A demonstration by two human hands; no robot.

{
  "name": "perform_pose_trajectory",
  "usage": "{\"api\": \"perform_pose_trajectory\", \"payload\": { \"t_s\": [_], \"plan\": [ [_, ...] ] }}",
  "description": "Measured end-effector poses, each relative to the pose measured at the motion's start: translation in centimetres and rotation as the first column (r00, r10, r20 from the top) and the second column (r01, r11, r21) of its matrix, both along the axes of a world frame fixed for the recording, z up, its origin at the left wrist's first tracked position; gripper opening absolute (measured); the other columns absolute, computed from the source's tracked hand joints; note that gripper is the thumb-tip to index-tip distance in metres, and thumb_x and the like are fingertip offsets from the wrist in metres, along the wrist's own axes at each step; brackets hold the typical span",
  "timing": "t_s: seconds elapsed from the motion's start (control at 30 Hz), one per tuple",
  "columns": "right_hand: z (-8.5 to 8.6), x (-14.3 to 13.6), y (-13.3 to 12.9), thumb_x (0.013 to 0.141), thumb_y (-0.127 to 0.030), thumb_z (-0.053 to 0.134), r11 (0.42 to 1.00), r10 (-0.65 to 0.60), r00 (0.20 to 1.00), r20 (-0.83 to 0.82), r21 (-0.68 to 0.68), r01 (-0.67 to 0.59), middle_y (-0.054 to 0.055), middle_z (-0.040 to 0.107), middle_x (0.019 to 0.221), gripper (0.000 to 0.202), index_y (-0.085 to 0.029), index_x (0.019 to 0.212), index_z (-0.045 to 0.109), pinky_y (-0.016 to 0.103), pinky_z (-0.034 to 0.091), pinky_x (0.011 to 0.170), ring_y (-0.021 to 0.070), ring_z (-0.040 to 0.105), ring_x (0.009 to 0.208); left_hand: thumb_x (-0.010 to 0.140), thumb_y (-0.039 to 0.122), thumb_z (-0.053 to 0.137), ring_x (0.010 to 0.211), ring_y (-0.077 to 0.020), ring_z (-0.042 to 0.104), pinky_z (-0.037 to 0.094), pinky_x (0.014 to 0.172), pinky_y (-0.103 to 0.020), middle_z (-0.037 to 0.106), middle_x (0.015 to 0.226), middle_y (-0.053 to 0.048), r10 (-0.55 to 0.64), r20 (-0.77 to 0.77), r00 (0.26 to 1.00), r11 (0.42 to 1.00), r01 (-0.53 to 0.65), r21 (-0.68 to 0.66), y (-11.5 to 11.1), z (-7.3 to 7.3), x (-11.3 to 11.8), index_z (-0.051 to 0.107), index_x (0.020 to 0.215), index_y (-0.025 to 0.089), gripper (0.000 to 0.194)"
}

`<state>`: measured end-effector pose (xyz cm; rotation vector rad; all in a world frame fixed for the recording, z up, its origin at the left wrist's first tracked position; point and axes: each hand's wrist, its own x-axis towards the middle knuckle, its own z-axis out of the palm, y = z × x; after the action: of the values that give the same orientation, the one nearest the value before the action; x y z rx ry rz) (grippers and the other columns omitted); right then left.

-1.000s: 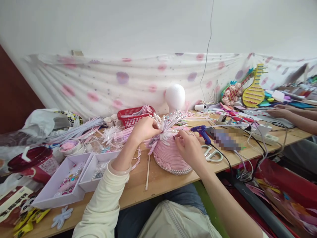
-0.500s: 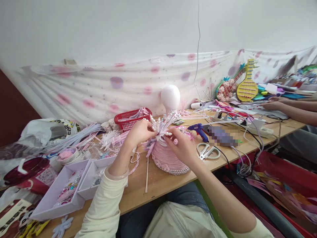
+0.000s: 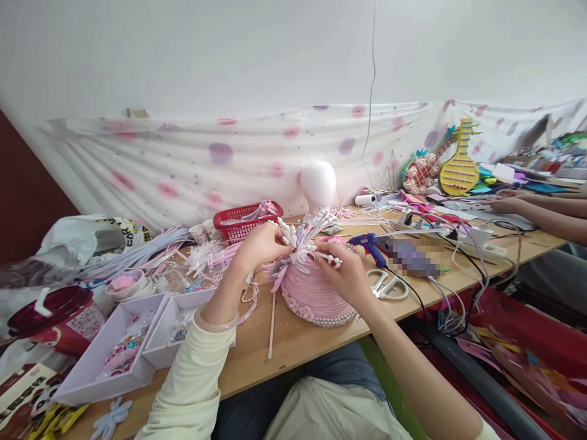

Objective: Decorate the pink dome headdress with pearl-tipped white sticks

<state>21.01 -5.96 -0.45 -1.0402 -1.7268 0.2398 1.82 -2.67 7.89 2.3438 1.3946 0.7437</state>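
A pink domed piece [image 3: 314, 290] with ribbed rows and a pearl rim rests on the wooden table, topped by a spray of pale stems and white beads [image 3: 305, 235]. My left hand [image 3: 263, 247] pinches the spray from its left side, fingertips among the beads. On the right, my right hand [image 3: 343, 272] has its fingers closed on a white beaded strand [image 3: 332, 260] beside the base of the spray. A white foam head [image 3: 318, 185] stands just behind.
Blue glue gun [image 3: 370, 247] and white-handled scissors [image 3: 387, 285] lie to the right, near cables. A red basket [image 3: 238, 231] is behind my left hand; white boxes [image 3: 114, 348] hold beads at left. Another person's hands [image 3: 509, 201] are far right. A thin stick [image 3: 272, 327] lies in front.
My right hand has shifted slightly right from the spray, and a beaded strand now shows at its fingers. My left hand stays at the spray. The whole view has shifted slightly.
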Motion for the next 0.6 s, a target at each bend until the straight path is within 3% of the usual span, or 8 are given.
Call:
{"api": "perform_pose_trajectory", "payload": {
  "t_s": [0.1,0.23,0.43,0.6],
  "plan": [
    [0.4,-0.8,-0.8,0.092,-0.025,0.052,0.996,0.074,0.995,0.069,0.047,-0.078,0.004,0.073,0.092,0.016,-0.022,0.094,0.068,0.030,0.047,0.074,0.0203,0.067,0.085,0.068,0.024,0.061,0.062,-0.0171,0.060,0.035,0.054,-0.023,0.067,0.060,-0.004,0.015,-0.056,0.998,1.000,-0.016,-0.013,-0.1,0.1,0.0,0.075,0.069,0.012,0.019],
    [1.1,-1.3,-0.6,0.092,-0.020,0.049,0.990,0.118,0.978,0.170,0.051,-0.129,0.005,0.073,0.101,0.022,-0.024,0.104,0.067,0.030,0.045,0.078,0.0205,0.066,0.090,0.067,0.022,0.059,0.062,-0.0160,0.059,0.033,0.052,-0.022,0.063,0.058,-0.002,-0.024,-0.031,0.999,1.000,0.024,0.005,-0.1,0.2,0.0,0.073,0.066,0.012,0.018],
    [2.8,-1.1,1.7,0.092,-0.023,0.048,0.996,0.000,0.976,0.220,0.090,-0.020,0.000,0.063,0.067,0.023,-0.020,0.072,0.059,0.026,0.035,0.061,0.0154,0.055,0.062,0.062,0.018,0.057,0.056,-0.0153,0.057,0.034,0.049,-0.022,0.063,0.055,-0.002,-0.018,-0.007,1.000,1.000,0.018,-0.023,0.1,0.0,-0.2,0.072,0.065,0.012,0.016],
    [3.7,-0.9,2.8,0.089,-0.021,0.050,0.993,0.093,0.982,0.166,0.051,-0.103,0.002,0.068,0.078,0.011,-0.020,0.080,0.056,0.026,0.040,0.066,0.0165,0.060,0.071,0.065,0.024,0.062,0.051,-0.0145,0.056,0.035,0.049,-0.022,0.061,0.051,0.000,-0.027,0.048,0.998,0.999,0.029,-0.039,0.1,-0.2,-0.1,0.071,0.065,0.014,0.013]
  ]
}}
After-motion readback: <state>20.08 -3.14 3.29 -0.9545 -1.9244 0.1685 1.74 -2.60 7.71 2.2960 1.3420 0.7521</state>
